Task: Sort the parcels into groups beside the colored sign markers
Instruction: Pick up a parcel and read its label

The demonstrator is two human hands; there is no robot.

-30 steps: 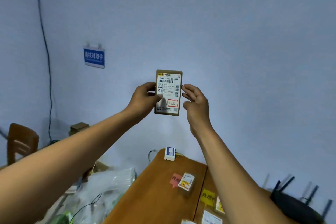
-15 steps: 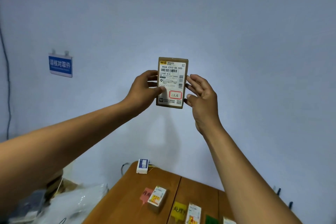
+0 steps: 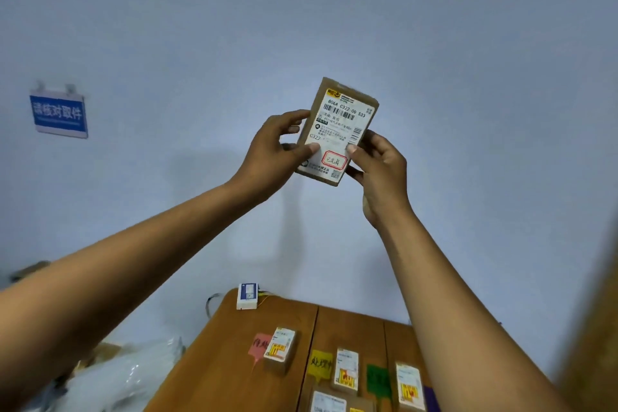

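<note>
I hold a small brown cardboard parcel [image 3: 339, 130] up in front of the wall, its white shipping label with a red stamp facing me. My left hand [image 3: 274, 157] grips its left edge, thumb on the label. My right hand [image 3: 378, 170] grips the right edge, thumb on the label too. Far below on the wooden table [image 3: 217, 354] lie a pink sign marker [image 3: 259, 344], a yellow sign marker [image 3: 319, 363] and a green sign marker [image 3: 378, 381], each with one labelled parcel beside it: [image 3: 281, 349], [image 3: 347, 368], [image 3: 409, 385].
Another parcel [image 3: 329, 401] lies at the table's near edge. A small white and blue box [image 3: 247, 296] stands at the table's far left corner. A blue wall sign [image 3: 58, 114] hangs at left. Clear plastic bags [image 3: 127, 378] lie left of the table.
The parcel has tilted clockwise, and my right hand has closed its thumb and fingers onto the right edge. The view has shifted, showing more of the table and markers.
</note>
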